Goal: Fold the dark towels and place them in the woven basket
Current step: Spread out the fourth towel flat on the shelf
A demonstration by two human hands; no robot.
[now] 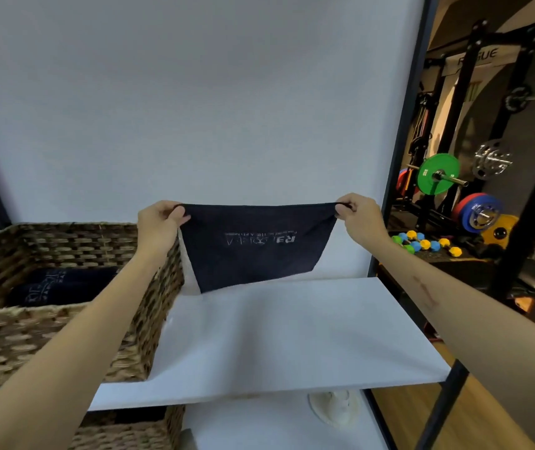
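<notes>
White shelf board (292, 336) on a black-framed rack, plain pale wall behind; gym gear shows past the rack's right post. You hold one dark towel (256, 251) up in the air over the back of the shelf, stretched flat between both hands. Left hand (162, 219) pinches the top left corner, fingers curled on the cloth; right hand (357, 216) pinches the top right corner the same way. Top edge runs taut and roughly level from hand to hand, so the long axis lies left to right across you. Lower edge hangs free, slanting, its low left corner just above the shelf, touching or nearly so; you cannot tell which from this view. Printed lettering on the face reads upside down and mirrored. Woven basket (149, 319) stands on the same shelf to the left, its right wall just beside the towel's left edge and right under your left forearm. Folded dark towels (61, 284) already lie inside it. Judgement: this towel is at most part-folded, and once it is done the drop goes leftward, so the left hand is nearer the basket and the right has the longer carry across.
</notes>
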